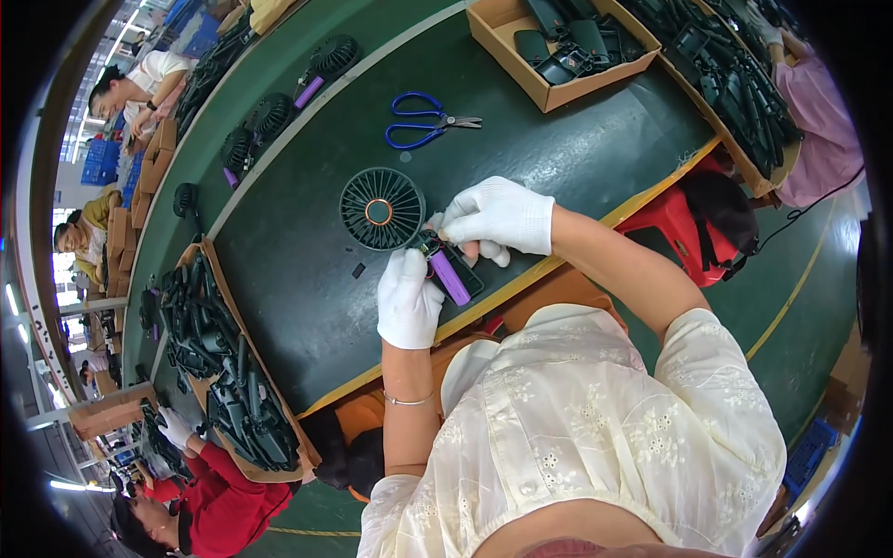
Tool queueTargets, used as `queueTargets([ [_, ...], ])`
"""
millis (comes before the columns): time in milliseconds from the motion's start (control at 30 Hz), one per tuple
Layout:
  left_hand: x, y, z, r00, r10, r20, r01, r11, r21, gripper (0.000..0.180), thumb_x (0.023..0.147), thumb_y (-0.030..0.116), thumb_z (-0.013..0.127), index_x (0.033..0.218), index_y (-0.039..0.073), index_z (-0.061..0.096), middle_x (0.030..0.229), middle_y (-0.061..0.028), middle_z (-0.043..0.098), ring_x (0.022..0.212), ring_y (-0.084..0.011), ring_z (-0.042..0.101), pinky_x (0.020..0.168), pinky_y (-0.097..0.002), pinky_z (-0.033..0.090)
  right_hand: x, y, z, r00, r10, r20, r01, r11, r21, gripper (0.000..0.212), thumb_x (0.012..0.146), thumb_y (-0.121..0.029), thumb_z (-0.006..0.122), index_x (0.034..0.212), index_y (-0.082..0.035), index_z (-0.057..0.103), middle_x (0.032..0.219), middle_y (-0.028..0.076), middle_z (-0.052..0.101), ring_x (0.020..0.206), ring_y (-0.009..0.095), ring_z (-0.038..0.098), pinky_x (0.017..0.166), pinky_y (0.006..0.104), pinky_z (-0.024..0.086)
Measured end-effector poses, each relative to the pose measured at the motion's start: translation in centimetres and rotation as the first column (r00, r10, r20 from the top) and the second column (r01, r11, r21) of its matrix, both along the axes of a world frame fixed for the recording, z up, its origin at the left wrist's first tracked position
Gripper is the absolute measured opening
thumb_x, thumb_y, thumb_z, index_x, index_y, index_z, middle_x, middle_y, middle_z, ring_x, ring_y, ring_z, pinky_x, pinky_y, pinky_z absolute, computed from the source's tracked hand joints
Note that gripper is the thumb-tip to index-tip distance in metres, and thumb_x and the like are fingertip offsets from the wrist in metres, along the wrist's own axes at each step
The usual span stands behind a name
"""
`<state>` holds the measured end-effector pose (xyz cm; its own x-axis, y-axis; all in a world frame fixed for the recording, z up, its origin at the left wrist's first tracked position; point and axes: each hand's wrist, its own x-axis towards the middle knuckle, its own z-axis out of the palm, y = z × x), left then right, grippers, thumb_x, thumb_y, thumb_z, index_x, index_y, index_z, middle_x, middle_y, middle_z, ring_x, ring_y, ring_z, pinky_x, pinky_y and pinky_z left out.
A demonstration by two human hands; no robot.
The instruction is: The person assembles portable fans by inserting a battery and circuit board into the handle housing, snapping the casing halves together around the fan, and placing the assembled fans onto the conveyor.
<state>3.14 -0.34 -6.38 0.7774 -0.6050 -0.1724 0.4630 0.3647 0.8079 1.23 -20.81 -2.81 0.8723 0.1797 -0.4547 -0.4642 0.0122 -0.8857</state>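
A dark green handheld fan (381, 208) lies on the table, its round grille toward the far side and its handle open toward me. A purple cylindrical battery (450, 277) sits in the handle, with small wires and a circuit board by its upper end. My left hand (409, 296), in a white glove, grips the handle beside the battery, just below the grille. My right hand (498, 221), also gloved, is closed in a pinch at the handle's upper part; its fingertips hide what they hold. A small black piece (359, 271) lies left of the fan.
Blue-handled scissors (419, 121) lie beyond the fan. A cardboard box of dark plastic parts (549, 93) stands at the far right; another box (223, 325) of dark casings is at the left. More fans (333, 58) with batteries rest along the green conveyor (391, 20). Co-workers sit nearby.
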Motion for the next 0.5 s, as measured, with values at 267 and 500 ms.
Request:
queueTargets([
  [267, 0.2, 0.6, -1.2, 1.000, -0.016, -0.005, 0.015, 0.993, -0.118, 0.062, 0.101, 0.038, 0.060, 0.139, -0.007, 0.044, 0.136, -0.0163, 0.054, 0.128, -0.0270, 0.053, 0.111, -0.0434, 0.042, -0.2, 0.4, -1.3, 0.989, -0.033, -0.145, 0.092, 0.903, 0.421, 0.018, 0.090, -0.014, 0.067, 0.097, 0.003, 0.067, 0.069, 0.005, 0.063, 0.047, 0.008, 0.049, 0.041, 0.0246, 0.039],
  [500, -0.1, 0.7, -1.2, 1.000, 0.008, 0.015, -0.007, 0.996, -0.090, 0.058, 0.101, 0.036, 0.061, 0.137, -0.007, 0.045, 0.133, -0.0150, 0.055, 0.123, -0.0245, 0.054, 0.108, -0.0411, 0.042, -0.7, 0.7, 0.0, 0.999, 0.000, -0.032, 0.006, 0.981, 0.194, 0.026, 0.087, -0.015, 0.065, 0.103, 0.006, 0.064, 0.068, 0.005, 0.063, 0.048, 0.009, 0.053, 0.042, 0.0246, 0.043],
])
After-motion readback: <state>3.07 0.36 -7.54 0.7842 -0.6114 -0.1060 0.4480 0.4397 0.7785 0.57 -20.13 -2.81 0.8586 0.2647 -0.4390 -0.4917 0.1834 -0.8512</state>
